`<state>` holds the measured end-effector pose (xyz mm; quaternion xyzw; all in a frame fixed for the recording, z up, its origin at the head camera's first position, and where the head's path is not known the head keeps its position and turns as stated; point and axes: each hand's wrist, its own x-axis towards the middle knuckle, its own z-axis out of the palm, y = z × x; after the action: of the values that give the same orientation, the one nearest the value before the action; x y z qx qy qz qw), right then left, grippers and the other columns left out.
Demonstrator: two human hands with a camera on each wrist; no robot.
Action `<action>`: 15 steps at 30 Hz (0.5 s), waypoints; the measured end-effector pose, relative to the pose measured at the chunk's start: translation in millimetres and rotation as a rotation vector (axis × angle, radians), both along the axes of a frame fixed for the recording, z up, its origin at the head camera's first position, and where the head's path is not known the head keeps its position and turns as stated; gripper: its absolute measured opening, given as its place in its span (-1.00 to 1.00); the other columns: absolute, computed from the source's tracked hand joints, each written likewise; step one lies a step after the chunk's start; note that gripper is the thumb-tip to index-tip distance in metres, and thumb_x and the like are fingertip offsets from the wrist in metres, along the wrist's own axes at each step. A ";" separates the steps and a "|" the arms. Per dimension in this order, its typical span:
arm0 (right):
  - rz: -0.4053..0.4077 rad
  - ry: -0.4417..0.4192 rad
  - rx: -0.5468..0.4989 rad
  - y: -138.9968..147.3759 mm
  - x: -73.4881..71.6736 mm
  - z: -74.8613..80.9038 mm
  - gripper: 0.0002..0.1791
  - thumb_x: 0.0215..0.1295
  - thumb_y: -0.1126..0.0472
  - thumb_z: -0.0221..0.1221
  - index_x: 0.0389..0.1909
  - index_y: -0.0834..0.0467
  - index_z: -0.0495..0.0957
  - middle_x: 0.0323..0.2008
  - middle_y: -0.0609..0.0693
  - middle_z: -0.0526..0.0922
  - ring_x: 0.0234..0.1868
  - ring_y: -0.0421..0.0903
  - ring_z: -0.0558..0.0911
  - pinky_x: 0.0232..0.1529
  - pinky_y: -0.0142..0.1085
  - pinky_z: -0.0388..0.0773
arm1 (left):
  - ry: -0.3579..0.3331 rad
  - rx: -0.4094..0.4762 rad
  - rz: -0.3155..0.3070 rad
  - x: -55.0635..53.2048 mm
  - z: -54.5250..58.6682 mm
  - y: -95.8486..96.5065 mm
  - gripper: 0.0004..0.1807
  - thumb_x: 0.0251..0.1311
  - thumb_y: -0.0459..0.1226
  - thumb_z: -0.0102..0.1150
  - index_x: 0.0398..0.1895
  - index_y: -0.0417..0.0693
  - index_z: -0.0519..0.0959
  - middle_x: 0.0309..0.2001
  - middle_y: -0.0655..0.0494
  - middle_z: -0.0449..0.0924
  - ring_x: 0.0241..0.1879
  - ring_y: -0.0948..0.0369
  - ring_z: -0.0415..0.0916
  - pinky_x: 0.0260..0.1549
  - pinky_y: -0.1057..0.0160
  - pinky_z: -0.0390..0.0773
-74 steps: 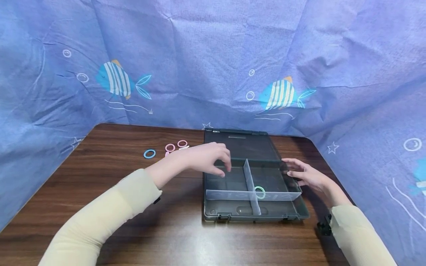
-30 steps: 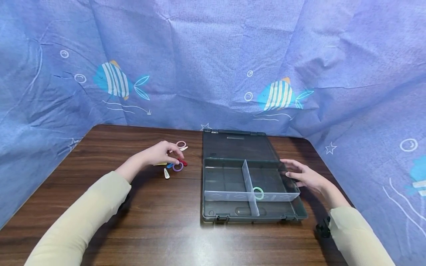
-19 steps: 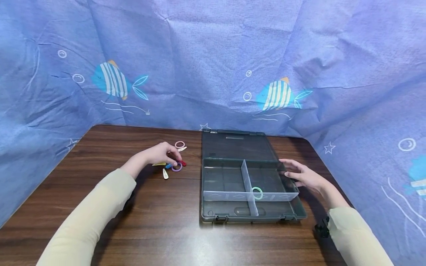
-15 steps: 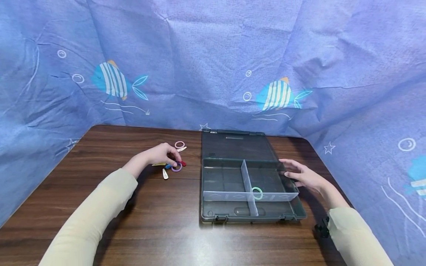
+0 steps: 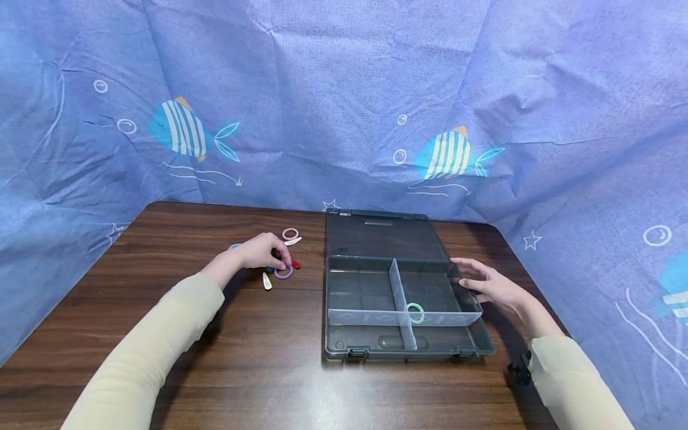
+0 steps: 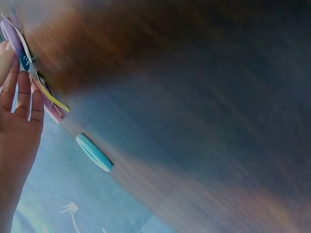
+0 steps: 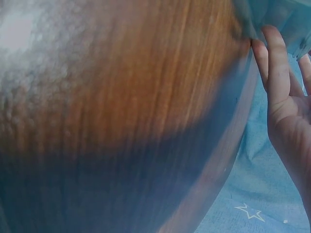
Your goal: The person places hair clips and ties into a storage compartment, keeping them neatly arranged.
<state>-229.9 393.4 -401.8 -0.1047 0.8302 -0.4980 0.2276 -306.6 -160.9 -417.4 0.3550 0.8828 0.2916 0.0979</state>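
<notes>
In the head view my left hand (image 5: 264, 251) is low over the table, thumb and fingertips pinching a purple hair tie (image 5: 285, 278). A red snap clip (image 5: 295, 264), a partly covered blue clip (image 5: 270, 269) and a white snap clip (image 5: 267, 281) lie around it. My right hand (image 5: 493, 283) rests at the right side of a grey see-through divided box (image 5: 408, 354), fingers fairly straight and touching its wall. The box's lid lies folded back. Inside, a green hair tie (image 5: 422, 315) leans at the crossing of the clear dividers (image 5: 355, 318).
Farther back lie a pink hair tie (image 5: 290, 240) and another white clip (image 5: 293, 241). The left wrist view shows a blue hair tie (image 6: 94, 153) and a yellow clip (image 6: 53, 99) beyond my hand. A blue fish-print cloth (image 5: 344, 107) hangs behind the wooden table (image 5: 258, 370).
My left hand has moved left from above the box to the hair clips and now pinches the purple hair tie, which has shifted slightly toward the front. My right hand has stayed at the box.
</notes>
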 end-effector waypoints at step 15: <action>-0.013 -0.014 -0.024 -1.0 1.0 0.0 -0.32 0.42 0.15 0.00 0.47 0.07 -0.07 0.43 0.30 -0.06 0.36 0.31 0.11 0.02 0.09 0.46 | 0.034 -0.040 0.024 1.5 3.1 -0.5 -0.91 -0.02 -0.36 0.37 -0.47 0.04 0.68 -0.45 0.27 0.58 -0.41 0.33 0.41 -0.36 0.35 0.42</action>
<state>-228.8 392.4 -401.8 -0.0985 0.8232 -0.5102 0.2289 -305.1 -161.4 -414.3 0.3474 0.8942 0.2688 0.0863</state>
